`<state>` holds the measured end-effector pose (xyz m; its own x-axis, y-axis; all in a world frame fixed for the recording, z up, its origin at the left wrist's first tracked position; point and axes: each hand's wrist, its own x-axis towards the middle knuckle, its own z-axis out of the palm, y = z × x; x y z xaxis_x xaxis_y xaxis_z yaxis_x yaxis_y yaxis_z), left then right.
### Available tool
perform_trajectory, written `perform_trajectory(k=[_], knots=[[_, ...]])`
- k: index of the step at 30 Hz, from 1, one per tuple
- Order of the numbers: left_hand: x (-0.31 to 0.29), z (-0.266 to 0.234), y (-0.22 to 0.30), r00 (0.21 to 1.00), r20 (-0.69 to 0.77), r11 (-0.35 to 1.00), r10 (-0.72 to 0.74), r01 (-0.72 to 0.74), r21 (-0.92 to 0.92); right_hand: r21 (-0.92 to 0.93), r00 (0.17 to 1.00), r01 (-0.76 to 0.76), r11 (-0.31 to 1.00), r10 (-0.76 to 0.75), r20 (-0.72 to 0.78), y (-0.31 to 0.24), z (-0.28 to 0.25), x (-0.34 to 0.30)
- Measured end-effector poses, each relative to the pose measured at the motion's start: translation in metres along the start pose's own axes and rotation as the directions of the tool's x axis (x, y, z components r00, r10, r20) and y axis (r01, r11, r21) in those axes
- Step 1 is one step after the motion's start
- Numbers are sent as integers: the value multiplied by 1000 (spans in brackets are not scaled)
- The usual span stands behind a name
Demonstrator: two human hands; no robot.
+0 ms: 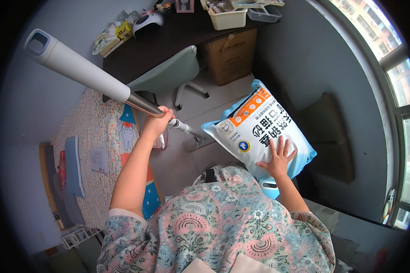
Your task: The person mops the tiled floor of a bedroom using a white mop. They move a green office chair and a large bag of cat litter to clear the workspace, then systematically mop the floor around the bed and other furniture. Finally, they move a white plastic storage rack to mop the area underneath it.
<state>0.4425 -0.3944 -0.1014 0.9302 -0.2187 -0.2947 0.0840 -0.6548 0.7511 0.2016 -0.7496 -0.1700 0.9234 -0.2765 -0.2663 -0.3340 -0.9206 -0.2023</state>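
- Hands apart: the left hand (159, 120) is wrapped around the metal part of a pole (118, 88), fingers curled; the right hand (280, 163) lies spread on a bag (259, 123), palm down, fingers fanned.
- Left forearm reaches forward and slightly inward from the lower left; the right one, showing shorter, angles up from the lower right.
- Bag: at the person's front right, plump and smooth, turned askew; mostly white, with light-blue edges, an orange band, black lettering and a small round blue badge. What bears its weight cannot be told.
- Pole: slanted, its thick white handle up at the left, a bare metal length at the grip, a white lower section running down toward the floor (166, 157).
- Nearest the body: a floral shirt (214, 214).
- Beyond the pole: a grey-green chair (173, 70) before a dark desk (177, 38), with a cardboard box (234, 54) beside it and a cream bin (228, 20) on top.
- Left: a bed (89, 129) with a speckled sheet and a blue pillow (74, 166).
- Right: a window (403, 84).
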Motion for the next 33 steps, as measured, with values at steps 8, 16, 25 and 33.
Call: perform_trajectory(k=[8,16,25,33], knots=[[-112,-5,14,987,21,988,-157,156,9,-35,1000,19,999,-20,-14,-3,8,-10],[-213,45,6,967,-4,967,-256,256,-11,-21,998,62,998,-62,-20,9,19,-18],[-265,74,-40,963,-224,974,-150,104,-203,-55,977,208,977,-204,68,48,20,-60],[-263,96,-20,964,-231,982,-130,92,-167,-20,950,305,952,-303,81,58,34,-56]])
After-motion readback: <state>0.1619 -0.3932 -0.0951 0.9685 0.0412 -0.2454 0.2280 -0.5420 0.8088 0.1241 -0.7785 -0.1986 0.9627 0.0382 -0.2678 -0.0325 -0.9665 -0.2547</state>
